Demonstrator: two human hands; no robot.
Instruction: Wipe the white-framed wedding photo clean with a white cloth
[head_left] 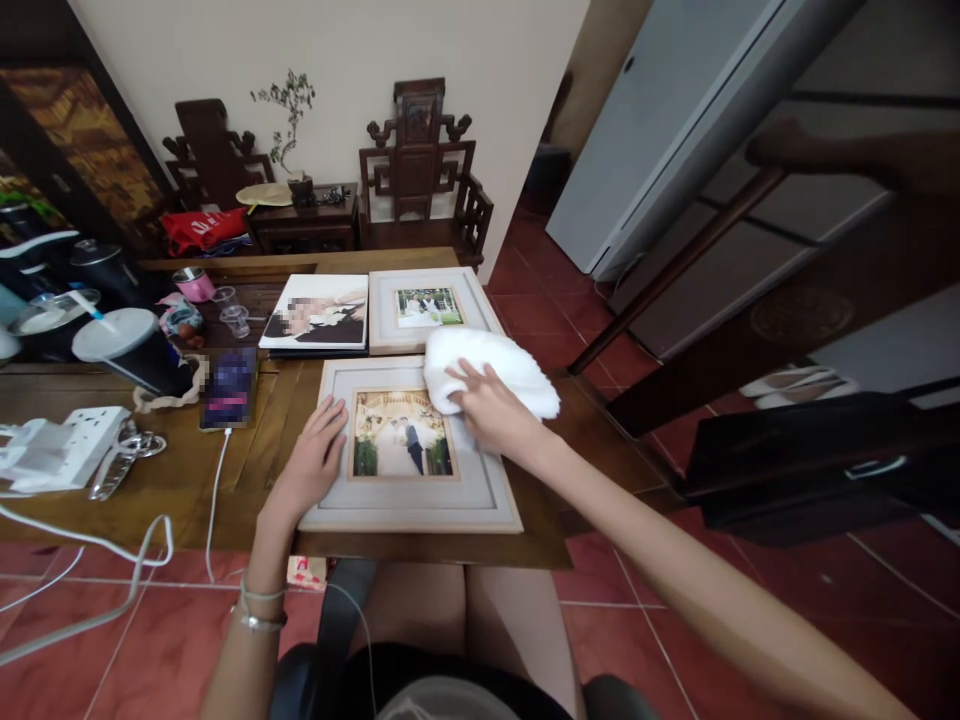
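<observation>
A framed wedding photo (405, 505) with a wide pale border lies flat near the table's front edge. Fingers stretched out, my left hand (319, 455) rests on the frame's left side. My right hand (487, 405) presses a fluffy white cloth (517, 365) onto the frame's upper right corner, its fingers closed on it. The cloth hides that corner and hangs past the right side. Behind it lies a smaller framed photo (382, 310), partly under the cloth. A photo album (341, 310) with a couple on its cover sits to that one's left.
On the left of the wooden table (262, 500) are a charging phone (231, 385), a dark cup with a straw (135, 350), a power strip (86, 450), a clear hair claw (124, 455) and white cables. Carved chairs (420, 150) stand beyond. A wooden chair (750, 260) is at right.
</observation>
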